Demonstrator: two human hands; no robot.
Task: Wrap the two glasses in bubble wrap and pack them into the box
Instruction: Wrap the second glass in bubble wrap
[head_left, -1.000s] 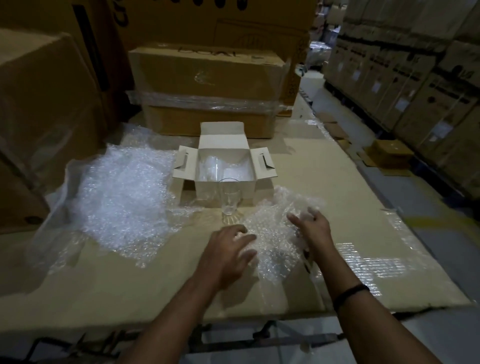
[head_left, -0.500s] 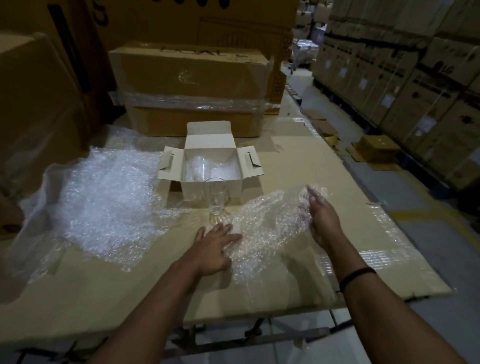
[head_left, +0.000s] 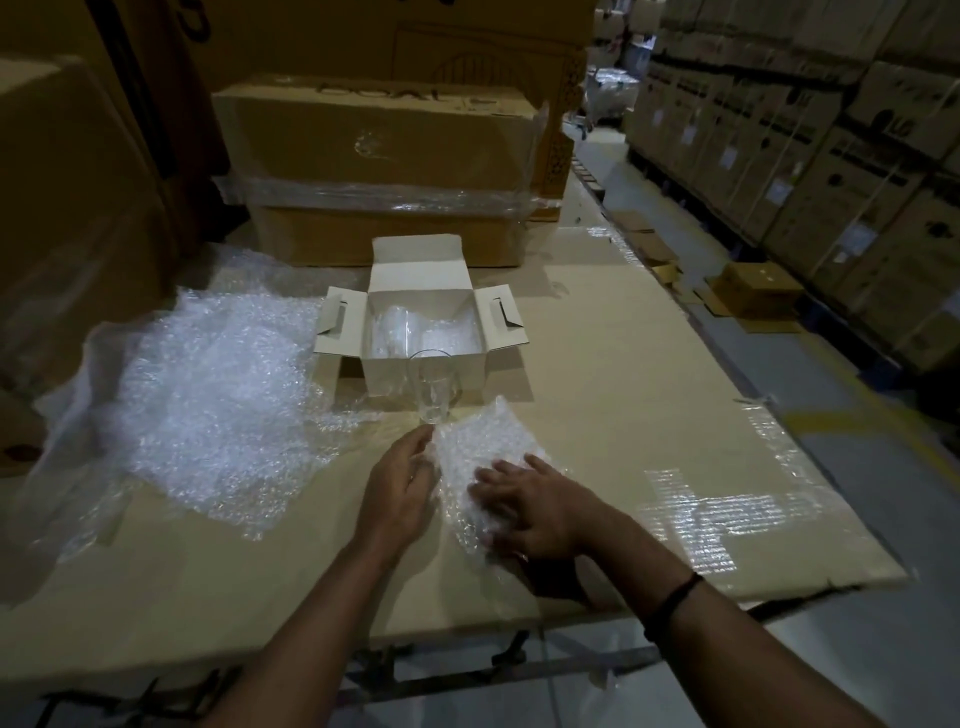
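White box open beyond fingers, wrapped glass inside; bare glass upright nearer; left hand, right hand straight-fingered on bubble wrap.

LG on stacked carton at right, other print illegible

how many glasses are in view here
2. One bare glass stands upright on the cardboard, just in front of the white box. A second glass sits inside the box, apparently already wrapped. Its outline is faint, and the box could hide more.
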